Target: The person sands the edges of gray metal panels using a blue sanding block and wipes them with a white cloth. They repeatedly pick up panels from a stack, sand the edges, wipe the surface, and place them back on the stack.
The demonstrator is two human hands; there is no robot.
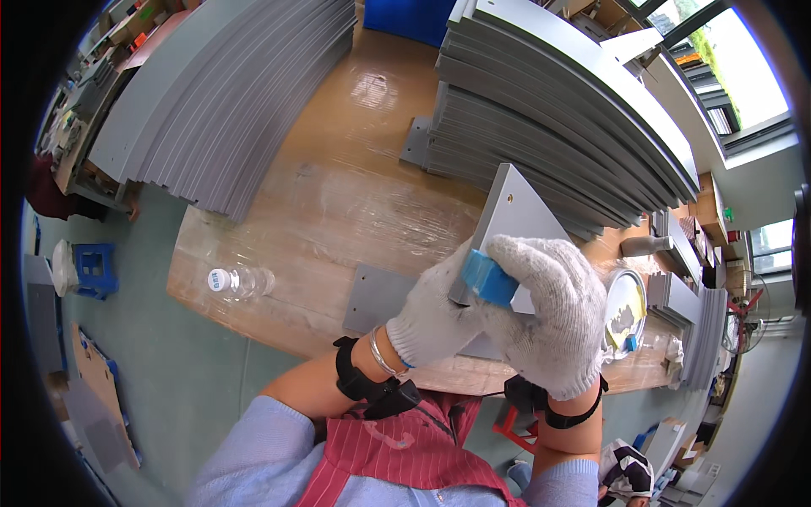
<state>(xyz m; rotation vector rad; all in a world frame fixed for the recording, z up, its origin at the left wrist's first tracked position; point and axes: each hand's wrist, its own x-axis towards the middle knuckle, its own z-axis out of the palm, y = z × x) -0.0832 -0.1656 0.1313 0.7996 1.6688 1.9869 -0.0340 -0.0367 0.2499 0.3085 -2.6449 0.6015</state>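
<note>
Both my hands wear white knitted gloves. My left hand (435, 308) is closed on the lower edge of a grey panel (528, 209), which stands tilted up over the table and has a small hole near its top corner. My right hand (549, 313) pinches a small blue block (489, 280) against the panel's near edge; whether the block is a sponge, I cannot tell. Under my hands another grey panel (372, 297) lies flat on the table, partly hidden by my left hand and wrist.
Tall stacks of grey panels rise at the left (211, 101) and the back right (541, 110) of the film-covered table (338, 203). A clear bottle (245, 281) lies at the left edge. On the right sits a round white lid (640, 296) with grey paste. Another person (627, 469) is behind, lower right.
</note>
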